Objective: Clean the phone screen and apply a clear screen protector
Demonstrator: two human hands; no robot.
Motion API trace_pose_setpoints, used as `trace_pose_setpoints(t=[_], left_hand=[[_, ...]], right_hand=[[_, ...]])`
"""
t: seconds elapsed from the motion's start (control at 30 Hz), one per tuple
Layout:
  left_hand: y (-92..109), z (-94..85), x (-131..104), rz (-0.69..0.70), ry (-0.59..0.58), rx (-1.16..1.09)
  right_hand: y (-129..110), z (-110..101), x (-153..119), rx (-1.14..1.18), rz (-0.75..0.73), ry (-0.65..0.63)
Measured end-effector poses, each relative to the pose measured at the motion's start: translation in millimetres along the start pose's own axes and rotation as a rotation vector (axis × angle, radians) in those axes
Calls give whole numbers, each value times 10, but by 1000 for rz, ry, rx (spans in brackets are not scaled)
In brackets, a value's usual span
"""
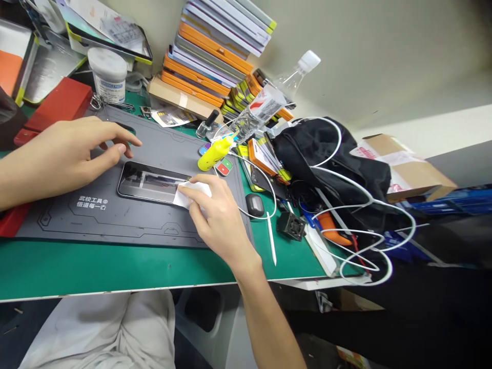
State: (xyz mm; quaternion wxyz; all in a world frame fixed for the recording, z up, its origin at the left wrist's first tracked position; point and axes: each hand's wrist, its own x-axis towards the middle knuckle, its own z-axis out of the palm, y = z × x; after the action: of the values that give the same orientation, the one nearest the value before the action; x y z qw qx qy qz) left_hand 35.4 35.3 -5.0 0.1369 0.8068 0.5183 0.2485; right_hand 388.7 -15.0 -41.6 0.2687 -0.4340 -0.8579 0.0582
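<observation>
Starting at the near edge of the green bench (115, 271), the right forearm crosses it to the grey mat (138, 225), where the right hand (215, 215) grips a white wipe (180, 199) and holds it against the right end of a dark, glossy phone (157, 190). The phone lies flat, well in from the mat's near edge. Uneven pressure at that 1 end could make it pivot or slide, since nothing steadies the other: the left hand (82, 154) hangs over the mat by the phone's left end, fingers loosely parted, grasping nothing. Grit under the wipe could scratch or smear the gloss (whether the wipe is damp, I cannot tell).

Near the mat's far right corner, a yellow bottle (216, 154) stands just beyond the right hand; a brush of the knuckles could tip it, and a leak might reach the phone. Past the mat's right edge, a white cable (275, 202) loops about a black case (254, 205) and could snag a sleeveless wrist. Towards the bench's far edge, a jolt could topple the tall box stack (215, 48).
</observation>
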Motion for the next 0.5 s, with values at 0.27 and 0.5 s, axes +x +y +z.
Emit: trace_pose_setpoints(t=[0.27,0.5], left_hand=[[14,1,25,28,-25,35],[-42,14,24,-1,13,62]], right_hand=[[59,-75,-122,-11,10,19],[-1,22,-92,-18,37,-5]])
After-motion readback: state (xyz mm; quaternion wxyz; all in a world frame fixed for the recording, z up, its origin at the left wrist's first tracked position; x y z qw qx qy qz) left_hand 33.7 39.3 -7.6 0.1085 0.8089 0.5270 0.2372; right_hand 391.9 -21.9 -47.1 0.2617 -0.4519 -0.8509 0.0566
